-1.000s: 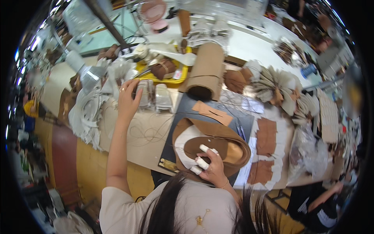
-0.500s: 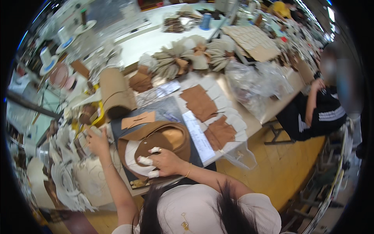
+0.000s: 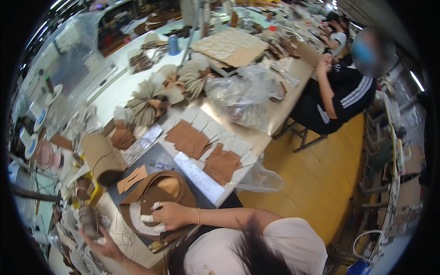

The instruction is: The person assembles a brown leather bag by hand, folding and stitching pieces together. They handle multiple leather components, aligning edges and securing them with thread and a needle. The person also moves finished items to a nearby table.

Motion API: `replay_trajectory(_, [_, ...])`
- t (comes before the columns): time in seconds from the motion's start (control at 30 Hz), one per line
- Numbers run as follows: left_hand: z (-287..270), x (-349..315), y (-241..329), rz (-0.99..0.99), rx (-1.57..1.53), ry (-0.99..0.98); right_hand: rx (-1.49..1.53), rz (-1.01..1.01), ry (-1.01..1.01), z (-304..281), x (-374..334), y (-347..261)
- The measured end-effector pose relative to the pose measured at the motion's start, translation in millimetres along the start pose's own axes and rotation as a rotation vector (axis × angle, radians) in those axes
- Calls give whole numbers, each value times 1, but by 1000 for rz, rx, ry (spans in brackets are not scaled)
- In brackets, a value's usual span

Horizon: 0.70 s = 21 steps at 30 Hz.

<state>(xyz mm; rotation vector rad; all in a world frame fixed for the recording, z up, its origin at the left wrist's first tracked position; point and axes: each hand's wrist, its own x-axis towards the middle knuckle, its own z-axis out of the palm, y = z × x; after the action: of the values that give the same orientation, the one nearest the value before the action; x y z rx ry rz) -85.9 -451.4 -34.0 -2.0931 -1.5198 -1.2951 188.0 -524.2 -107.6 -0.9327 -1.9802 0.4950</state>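
Note:
My right hand (image 3: 172, 216) lies on a wide coil of brown band material (image 3: 185, 197). Its fingers are spread, with white wrapping on several fingertips, over a pale piece (image 3: 135, 215) inside the coil's left side. My left hand (image 3: 104, 246) is open at the lower left, thumb and fingers apart. Just beyond its fingers stands a grey-brown thread spool (image 3: 89, 219); I cannot tell if they touch. The coil sits on a dark grey board (image 3: 158, 158), beside an orange-tan slotted piece (image 3: 132, 178).
Left of the board stands a thick brown roll (image 3: 101, 158). Brown leather pieces (image 3: 188, 139) and a written paper slip (image 3: 199, 178) lie to the right. Farther back are a clear plastic bag (image 3: 243, 94), fanned grey pieces (image 3: 146, 98) and a seated co-worker (image 3: 339, 96).
The view has swung right, so the table sits lower and farther left. My left hand has come to the thread spool with its fingers apart. My right hand stays on the coil.

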Motion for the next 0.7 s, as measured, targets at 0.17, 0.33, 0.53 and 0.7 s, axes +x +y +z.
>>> replay_trajectory(0.17, [-4,29,41,44,-266,414,31,25,-40,0,-3,1])
replay_trajectory(0.33, [7,44,74,52,-256,597,25,-21,97,5,-4,1])
replay_trajectory(0.53, [32,32,75,130,-198,508,34,17,65,11,-5,6])
replay_trajectory(0.7, [46,24,95,270,-150,295,-19,19,-17,18,-5,4])
